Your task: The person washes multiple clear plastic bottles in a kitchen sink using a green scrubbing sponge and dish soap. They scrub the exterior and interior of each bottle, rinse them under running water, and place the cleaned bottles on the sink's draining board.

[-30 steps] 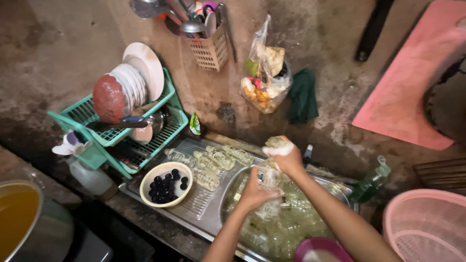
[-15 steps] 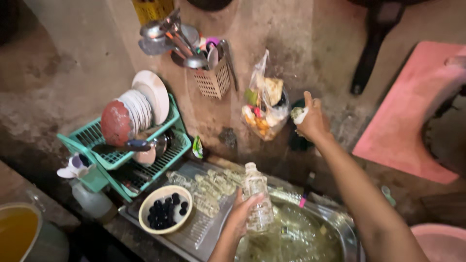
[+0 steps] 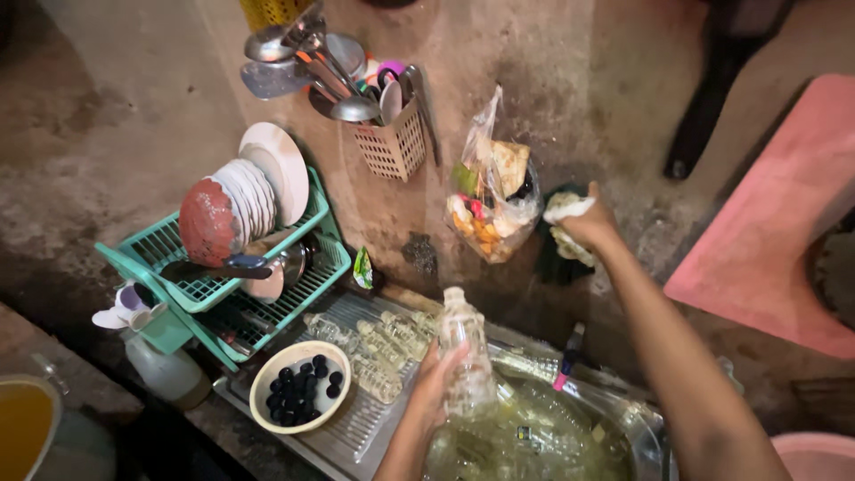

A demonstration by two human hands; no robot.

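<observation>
1. Nearest the camera, the left hand (image 3: 438,385) is wrapped around the lower body of one clear plastic bottle (image 3: 463,349), gripping it upright over the steel sink (image 3: 646,426). The basin is full of water with more clear bottles lying in it; their number cannot be told through the glare.
2. Just left of the sink, on the ribbed steel draining board (image 3: 356,429), lie about five more clear bottles (image 3: 378,349) side by side, though the exact count is hard to fix. Beside them stands one cream bowl (image 3: 299,397) holding a heap of small dark round caps, roughly fifteen showing.
3. At the far left edge sits one pot of yellow liquid (image 3: 25,426), and next to it one white spray bottle (image 3: 162,370).
4. Behind the board stands one green two-tier dish rack (image 3: 233,287). Its upper tier carries a row of white plates, about six standing on edge, fronted by one red plate (image 3: 207,223); the lower tier holds a metal pot.
5. At the back rim of the sink, one brush with a pink-and-black handle (image 3: 566,365) stands upright.
6. Farther off, the right hand (image 3: 590,226), well apart from the left, is raised to the wall and closed on one pale sponge or cloth (image 3: 565,210), touching a dark cloth hanging there.
7. On the wall hang one clear plastic bag of mixed scraps (image 3: 492,201) and one beige utensil basket (image 3: 392,142) crowded with ladles and spoons, at least six.
</observation>
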